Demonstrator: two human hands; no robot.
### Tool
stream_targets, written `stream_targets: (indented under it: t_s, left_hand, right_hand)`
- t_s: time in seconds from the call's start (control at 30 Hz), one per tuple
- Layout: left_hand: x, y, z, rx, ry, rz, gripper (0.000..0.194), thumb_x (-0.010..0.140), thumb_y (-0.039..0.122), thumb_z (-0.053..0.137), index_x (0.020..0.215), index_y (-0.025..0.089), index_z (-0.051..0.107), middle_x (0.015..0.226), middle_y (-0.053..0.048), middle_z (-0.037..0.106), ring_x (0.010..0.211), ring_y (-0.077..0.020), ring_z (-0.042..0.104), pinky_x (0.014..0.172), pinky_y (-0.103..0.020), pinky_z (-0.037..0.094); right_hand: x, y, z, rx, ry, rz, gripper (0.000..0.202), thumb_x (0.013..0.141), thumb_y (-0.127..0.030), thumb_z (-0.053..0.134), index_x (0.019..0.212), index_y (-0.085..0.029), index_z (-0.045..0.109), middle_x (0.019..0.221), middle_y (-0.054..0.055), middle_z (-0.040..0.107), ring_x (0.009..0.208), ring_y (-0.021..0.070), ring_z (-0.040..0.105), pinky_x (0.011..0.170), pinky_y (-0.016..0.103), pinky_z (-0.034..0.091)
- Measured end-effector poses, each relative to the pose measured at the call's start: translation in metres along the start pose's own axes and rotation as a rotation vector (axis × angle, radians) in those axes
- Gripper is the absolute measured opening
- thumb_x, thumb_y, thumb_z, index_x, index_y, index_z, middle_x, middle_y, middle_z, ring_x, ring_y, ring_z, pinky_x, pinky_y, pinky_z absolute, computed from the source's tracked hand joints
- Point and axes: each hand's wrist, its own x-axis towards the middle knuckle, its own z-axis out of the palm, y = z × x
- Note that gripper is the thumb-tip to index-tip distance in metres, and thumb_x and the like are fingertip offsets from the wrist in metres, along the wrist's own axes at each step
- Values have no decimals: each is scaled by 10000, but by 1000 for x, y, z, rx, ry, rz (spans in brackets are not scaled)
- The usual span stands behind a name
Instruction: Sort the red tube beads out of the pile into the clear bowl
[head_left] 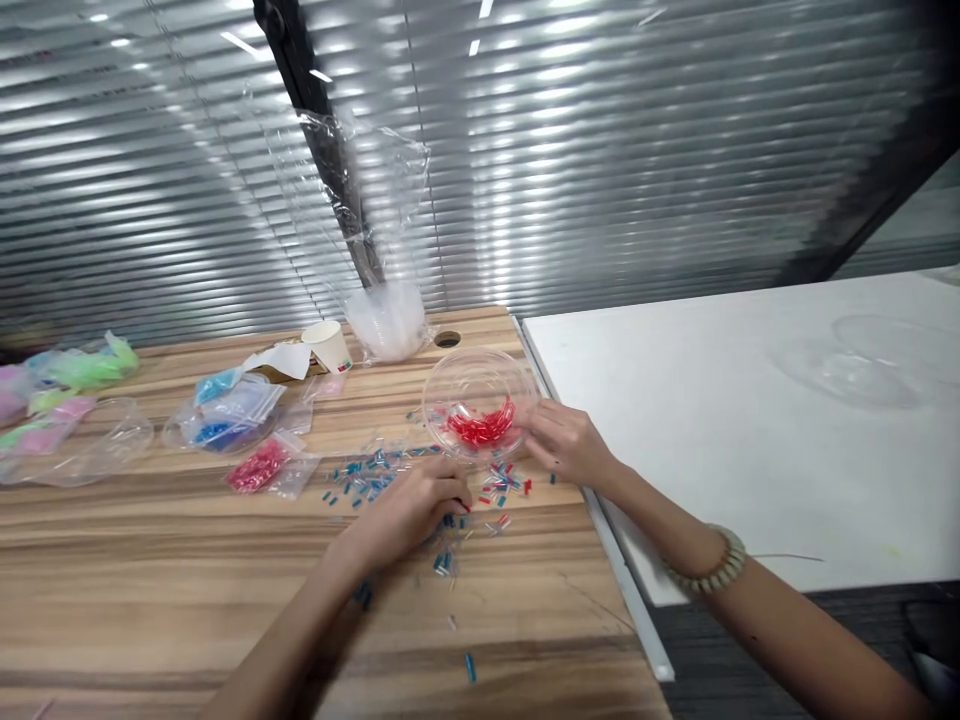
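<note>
A transparent round plastic bowl (480, 362) stands near the right edge of the wooden table, with a heap of small red tube pieces (484, 428) inside. My right hand (564, 442) has its fingers closed on the bowl's right rim. Just below the bowl, my left hand (429, 498) is closed in a pinch, with a small red tube piece (465, 507) showing at the fingertips. Blue and transparent tube pieces (371, 474) lie scattered left of the bowl and partly under my left hand. A mixed cluster of red, blue and transparent pieces (501, 483) lies between my hands.
Bags of pink pieces (259, 465) and blue pieces (217, 432) lie left on the wooden table (150, 580). Behind them are a paper cup (328, 346) and wrapped plastic bowls (388, 320). A white table (720, 450) adjoins at the right, with transparent lids on it.
</note>
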Motion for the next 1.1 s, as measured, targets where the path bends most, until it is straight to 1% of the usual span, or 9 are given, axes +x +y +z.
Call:
stream_targets:
  t_s: [0.17,0.4,0.5,0.6,0.73,0.9,1.1]
  left_hand:
    - [2,4,1,40,9,-14,269,882,74,429,764,172,649,845,-38,627,812,-147,552,745,-259,407]
    - [1,2,4,67,21,-8,244,857,43,427,751,162,612,837,-40,619,784,-147,538,705,-245,393]
    - [1,5,3,94,1,-26,252,862,41,409,746,158,600,827,-35,614,774,-146,540,704,-238,388]
    - [1,6,2,113,8,-30,253,876,55,392,764,161,592,841,-33,615,785,-149,545,706,-238,386]
    - [0,3,3,115,61,-10,264,892,65,361,793,171,583,801,-21,614,764,-146,542,705,-238,388]
    - [-2,-4,6,79,172,16,273,887,52,353,858,178,593,800,-11,624,751,-129,558,720,-229,407]
    - [-1,-2,5,47,289,30,205,912,128,410,859,174,603,845,-34,646,790,-140,590,723,-237,449]
  right_hand:
    - [0,1,1,7,-17,15,242,827,-83,452,958,-187,627,767,42,675,719,175,607,644,302,515]
    - [3,1,1,-18,5,-1,216,831,-81,440,904,-186,614,726,38,656,686,172,592,624,294,508]
    - [3,1,2,-20,3,1,219,830,-75,441,916,-187,609,733,40,658,701,176,593,641,298,511]
    - [2,2,3,-17,-8,-2,218,832,-78,439,920,-182,610,739,44,660,707,178,593,646,302,513]
    - [1,3,2,-9,-11,-2,214,833,-81,439,909,-176,615,731,44,654,695,174,590,634,299,511]
    - [0,3,2,-16,-18,-10,225,826,-74,448,940,-172,615,755,46,656,727,178,595,652,298,508]
    - [-2,2,3,-15,-20,-23,212,828,-79,456,941,-176,606,738,37,650,689,170,582,643,292,500]
